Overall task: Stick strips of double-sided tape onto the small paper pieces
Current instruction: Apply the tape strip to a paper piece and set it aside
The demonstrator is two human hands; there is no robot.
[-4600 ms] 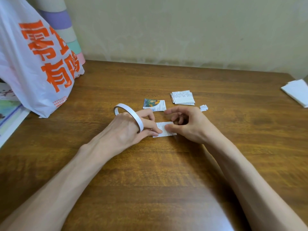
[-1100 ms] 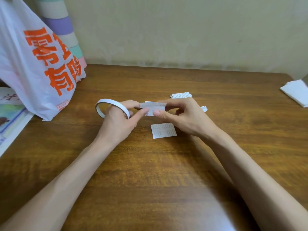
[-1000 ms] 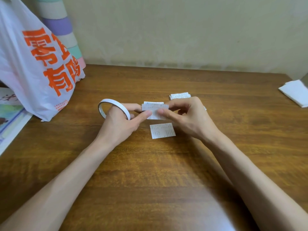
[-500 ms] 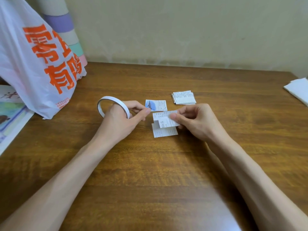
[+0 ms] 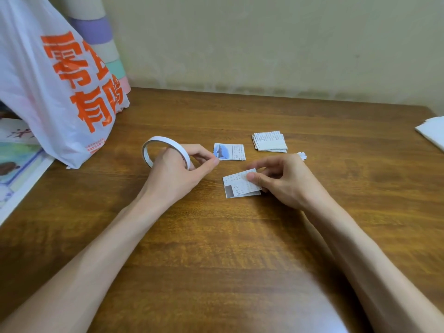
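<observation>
A thin white roll of double-sided tape (image 5: 157,144) rings my left hand (image 5: 176,173), whose thumb and forefinger are pinched together near the roll. My right hand (image 5: 282,180) pinches a small printed paper piece (image 5: 239,181) by its right edge, laying it on top of another piece on the table. A single picture piece (image 5: 229,152) lies just beyond, next to my left fingertips. Farther right sits a small stack of printed paper pieces (image 5: 269,141). A tiny white scrap (image 5: 301,155) lies behind my right hand.
A white plastic bag with orange characters (image 5: 55,80) stands at the left on the wooden table (image 5: 216,236), with printed sheets (image 5: 16,159) beneath it and a striped roll (image 5: 96,32) behind. White paper (image 5: 432,131) lies at the right edge. A wall closes off the back.
My right hand carried the paper piece down from between both hands onto the piece lying on the table. My left hand let go of it and drew back left.
</observation>
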